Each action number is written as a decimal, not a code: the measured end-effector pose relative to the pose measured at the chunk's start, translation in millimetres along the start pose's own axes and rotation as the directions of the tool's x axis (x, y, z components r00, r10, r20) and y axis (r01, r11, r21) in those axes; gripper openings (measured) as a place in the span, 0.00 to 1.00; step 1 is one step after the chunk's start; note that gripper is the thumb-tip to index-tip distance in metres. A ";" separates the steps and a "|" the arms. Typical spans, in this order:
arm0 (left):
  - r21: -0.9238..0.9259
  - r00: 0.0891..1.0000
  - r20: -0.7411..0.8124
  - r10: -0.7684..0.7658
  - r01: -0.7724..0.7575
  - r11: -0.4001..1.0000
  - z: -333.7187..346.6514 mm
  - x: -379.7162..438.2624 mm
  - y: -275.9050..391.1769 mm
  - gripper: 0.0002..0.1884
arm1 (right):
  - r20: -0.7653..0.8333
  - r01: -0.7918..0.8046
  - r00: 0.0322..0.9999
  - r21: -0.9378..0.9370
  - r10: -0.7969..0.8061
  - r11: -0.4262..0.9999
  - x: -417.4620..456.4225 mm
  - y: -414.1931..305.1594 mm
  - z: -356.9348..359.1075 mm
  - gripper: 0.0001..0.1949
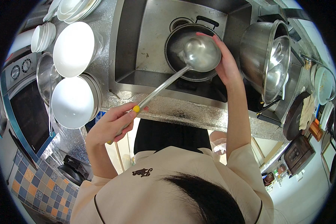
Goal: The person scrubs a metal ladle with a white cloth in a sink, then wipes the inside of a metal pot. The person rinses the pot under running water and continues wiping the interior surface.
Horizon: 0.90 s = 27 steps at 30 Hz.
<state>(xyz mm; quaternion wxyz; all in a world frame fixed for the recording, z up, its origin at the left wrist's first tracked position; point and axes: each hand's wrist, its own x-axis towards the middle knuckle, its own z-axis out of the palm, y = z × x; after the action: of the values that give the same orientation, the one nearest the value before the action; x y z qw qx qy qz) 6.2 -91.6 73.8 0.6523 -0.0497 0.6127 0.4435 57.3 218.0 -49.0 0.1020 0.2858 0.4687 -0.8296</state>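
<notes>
A long metal ladle (168, 84) slants across the front of the sink. My left hand (114, 123) is closed around its handle, near a yellow band. My right hand (228, 65) cups the far side of the ladle's round head, with part of the fingers hidden behind it. Below the ladle head, a dark two-tone pan (175, 46) with a black loop handle rests on the sink floor and holds some whitish liquid or wet sheen. The stainless steel sink (154, 36) surrounds it, and its drain shows just behind the pan.
White bowls (72, 102) and a stacked white dish (74, 49) stand left of the sink, beside a metal strainer or basin (43, 75). Large steel basins (256, 53) lean at the right. A toaster oven (27, 109) is far left; a round dark board (292, 117) is far right.
</notes>
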 end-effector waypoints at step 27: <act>0.904 0.550 -0.322 0.771 -0.062 0.423 -4.6 49.3 -82.9 0.18 | 0.145 0.223 0.945 0.374 -0.294 0.900 -11.8 -14.1 35.7 0.35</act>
<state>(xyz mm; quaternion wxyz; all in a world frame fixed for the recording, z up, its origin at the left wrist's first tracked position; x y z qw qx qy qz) 48.6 -118.7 -8.6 0.1535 0.2622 0.9287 0.2127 47.3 194.7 -17.9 -0.0165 0.1506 0.3338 -0.9304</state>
